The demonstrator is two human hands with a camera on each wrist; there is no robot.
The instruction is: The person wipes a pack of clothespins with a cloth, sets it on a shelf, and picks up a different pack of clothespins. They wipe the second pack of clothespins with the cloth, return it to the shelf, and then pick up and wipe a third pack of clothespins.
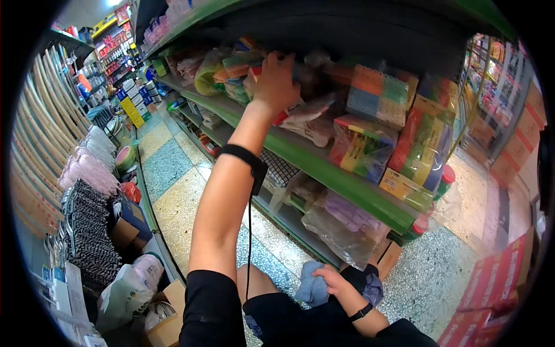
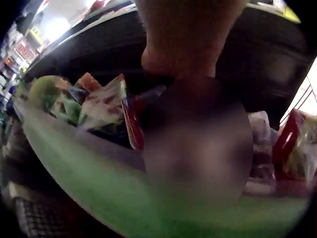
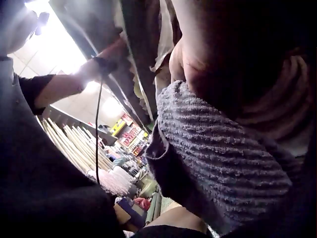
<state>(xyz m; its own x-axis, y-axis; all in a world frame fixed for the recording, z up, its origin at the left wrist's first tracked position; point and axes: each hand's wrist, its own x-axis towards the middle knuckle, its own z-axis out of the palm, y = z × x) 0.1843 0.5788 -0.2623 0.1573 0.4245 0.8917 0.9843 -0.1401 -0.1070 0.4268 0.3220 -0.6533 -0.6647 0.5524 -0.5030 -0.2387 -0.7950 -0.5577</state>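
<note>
My left hand (image 1: 274, 81) reaches onto the upper green-edged shelf (image 1: 312, 165), back of the hand upward, among plastic-wrapped packs. Its fingertips are hidden among them, and I cannot tell whether they grip anything. A red-edged packet (image 2: 132, 124) stands right beside this hand in the left wrist view. To its left lie bagged colourful cloths (image 1: 231, 75); to its right, a clear packet with a red edge (image 1: 306, 110). Low down near my knees, my right hand (image 1: 332, 280) holds a bunched grey-blue towel (image 1: 312, 283), whose ribbed, fluffy weave (image 3: 213, 144) shows in the right wrist view.
Packs of coloured sponges (image 1: 378, 95) fill the shelf's right part. Bagged lilac cloths (image 1: 352, 211) lie on the shelf below. Across the tiled aisle (image 1: 167, 162) stand mop heads (image 1: 89, 231), a white plastic bag (image 1: 130, 289) and long poles (image 1: 52, 110). Red cartons (image 1: 491, 283) are stacked at right.
</note>
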